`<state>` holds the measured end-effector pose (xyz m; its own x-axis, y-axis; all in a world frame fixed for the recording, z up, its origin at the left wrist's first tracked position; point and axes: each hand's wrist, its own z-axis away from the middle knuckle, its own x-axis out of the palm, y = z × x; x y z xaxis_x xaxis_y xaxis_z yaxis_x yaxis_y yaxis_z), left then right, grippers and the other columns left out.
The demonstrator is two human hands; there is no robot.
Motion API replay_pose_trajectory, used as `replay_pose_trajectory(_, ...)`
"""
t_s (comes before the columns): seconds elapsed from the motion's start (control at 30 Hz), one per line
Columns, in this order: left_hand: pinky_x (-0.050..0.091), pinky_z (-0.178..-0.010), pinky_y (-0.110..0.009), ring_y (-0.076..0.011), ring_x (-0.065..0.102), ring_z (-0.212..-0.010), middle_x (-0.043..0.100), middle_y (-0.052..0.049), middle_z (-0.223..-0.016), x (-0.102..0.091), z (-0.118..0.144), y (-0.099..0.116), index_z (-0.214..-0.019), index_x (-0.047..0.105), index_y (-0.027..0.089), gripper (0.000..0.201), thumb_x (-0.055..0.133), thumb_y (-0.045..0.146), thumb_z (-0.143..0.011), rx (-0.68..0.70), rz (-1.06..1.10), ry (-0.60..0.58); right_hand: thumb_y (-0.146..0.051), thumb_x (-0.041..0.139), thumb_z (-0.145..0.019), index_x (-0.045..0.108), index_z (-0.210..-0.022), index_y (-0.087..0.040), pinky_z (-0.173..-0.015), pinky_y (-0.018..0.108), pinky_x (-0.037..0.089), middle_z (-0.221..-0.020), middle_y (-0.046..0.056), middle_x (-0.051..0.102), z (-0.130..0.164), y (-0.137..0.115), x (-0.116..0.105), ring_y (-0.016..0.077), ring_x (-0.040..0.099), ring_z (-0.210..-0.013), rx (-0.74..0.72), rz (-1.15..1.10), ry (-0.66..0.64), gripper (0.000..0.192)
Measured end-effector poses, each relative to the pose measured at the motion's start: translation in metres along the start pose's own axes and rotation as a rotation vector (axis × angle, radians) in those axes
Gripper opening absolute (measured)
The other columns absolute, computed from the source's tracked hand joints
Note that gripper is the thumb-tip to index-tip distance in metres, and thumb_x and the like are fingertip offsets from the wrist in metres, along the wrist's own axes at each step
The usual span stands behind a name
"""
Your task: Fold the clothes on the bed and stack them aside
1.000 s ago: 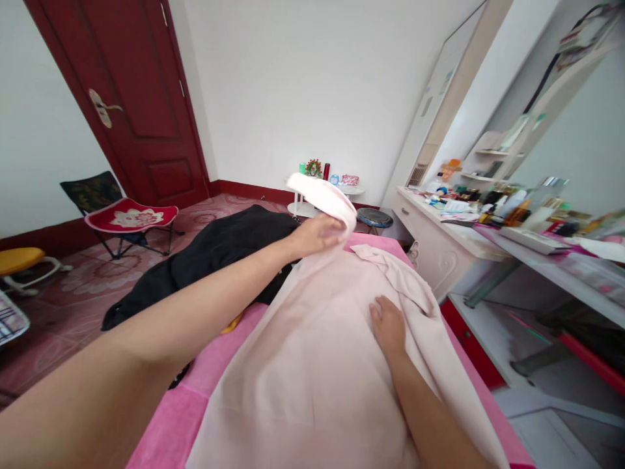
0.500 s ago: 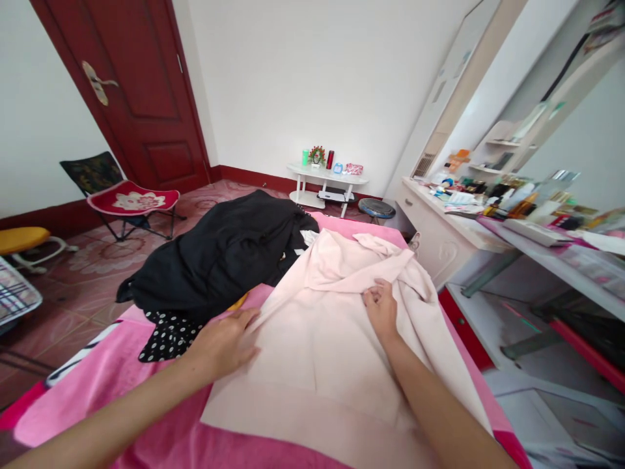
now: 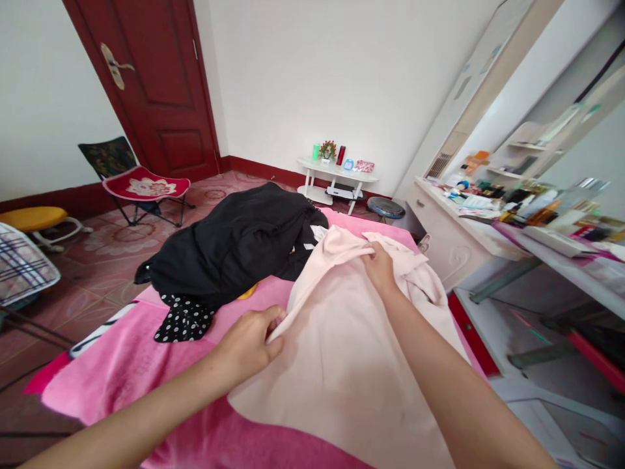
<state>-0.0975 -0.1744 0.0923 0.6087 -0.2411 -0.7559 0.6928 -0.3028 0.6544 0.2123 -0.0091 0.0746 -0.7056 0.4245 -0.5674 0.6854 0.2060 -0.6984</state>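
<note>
A pale pink garment (image 3: 336,345) lies spread over a pink blanket (image 3: 122,365); its kind is hard to make out, with bunched folds at its far end. My left hand (image 3: 256,342) pinches the garment's left edge between thumb and fingers, lifting it a little. Farther off, my right hand (image 3: 379,266) grips a fold near the far end, its fingers closed on the cloth. Just left of the garment is a heap of black clothing (image 3: 234,241), with a black piece with white dots (image 3: 183,320) sticking out under it.
Beyond the blanket stands a small white table (image 3: 336,170) with a plant and cups. At right is a dresser (image 3: 469,221) crowded with bottles. A red folding chair (image 3: 146,185), a yellow stool (image 3: 34,218) and a dark red door (image 3: 151,85) are at left.
My left hand has closed on the garment's left edge and raised it. My right hand has moved to the far fold and taken hold of it. The view has shifted slightly.
</note>
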Motion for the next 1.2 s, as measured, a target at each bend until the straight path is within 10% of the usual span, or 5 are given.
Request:
replay_pose_trajectory(0.3, 0.040, -0.055, -0.025, -0.0168, 0.057, -0.061, 0.063, 0.001, -0.068, 0.075, -0.014, 0.050, -0.099, 0.061, 0.024, 0.029, 0.057, 0.021, -0.070, 0.072, 0.190, -0.134, -0.026, 0.054, -0.066, 0.053, -0.104, -0.021, -0.068, 0.029, 0.045, -0.077, -0.001, 0.062, 0.000, 0.020, -0.012, 0.0170, 0.056, -0.067, 0.058, 0.040, -0.033, 0.038)
replay_pose_trajectory(0.53, 0.049, -0.053, -0.029, -0.0196, 0.064, -0.057, 0.067, -0.003, -0.065, 0.091, -0.064, 0.054, -0.097, 0.069, 0.019, 0.033, 0.061, 0.042, -0.074, 0.123, 0.476, -0.653, -0.023, 0.057, -0.072, 0.053, -0.116, -0.021, -0.075, 0.030, 0.044, -0.093, 0.005, 0.067, 0.039, 0.060, -0.006, 0.0211, 0.061, -0.084, 0.124, 0.406, -0.300, 0.045)
replay_pose_trajectory(0.73, 0.038, -0.104, -0.037, -0.0228, 0.050, -0.121, 0.054, -0.013, -0.130, 0.090, -0.155, 0.031, -0.127, 0.053, 0.015, 0.044, 0.045, 0.019, -0.085, 0.168, 0.096, 0.270, -0.021, 0.043, -0.086, 0.043, -0.134, -0.010, -0.089, 0.035, 0.039, -0.112, 0.017, 0.064, 0.060, 0.051, 0.006, 0.0269, 0.056, -0.105, -0.078, 0.828, -0.341, 0.050)
replay_pose_trajectory(1.0, 0.013, -0.115, -0.048, -0.0261, 0.022, -0.140, 0.032, -0.011, -0.149, 0.127, -0.175, -0.010, -0.137, 0.041, 0.015, 0.048, 0.039, 0.026, -0.090, 0.140, -0.229, 0.253, -0.032, 0.046, -0.085, 0.070, -0.095, -0.026, -0.064, 0.027, 0.040, -0.080, 0.004, 0.071, -0.015, -0.004, -0.018, 0.0201, 0.064, -0.076, -0.010, 0.736, -0.397, 0.026)
replay_pose_trajectory(1.2, 0.017, -0.115, -0.048, -0.0262, 0.020, -0.140, 0.031, -0.009, -0.150, 0.123, -0.177, -0.011, -0.137, 0.042, 0.018, 0.049, 0.042, 0.027, -0.089, 0.131, -0.197, 0.246, -0.033, 0.057, -0.078, 0.067, -0.102, -0.017, -0.068, 0.028, 0.042, -0.096, 0.010, 0.070, -0.085, 0.047, 0.011, 0.0207, 0.064, -0.082, 0.084, 0.693, -0.294, 0.031)
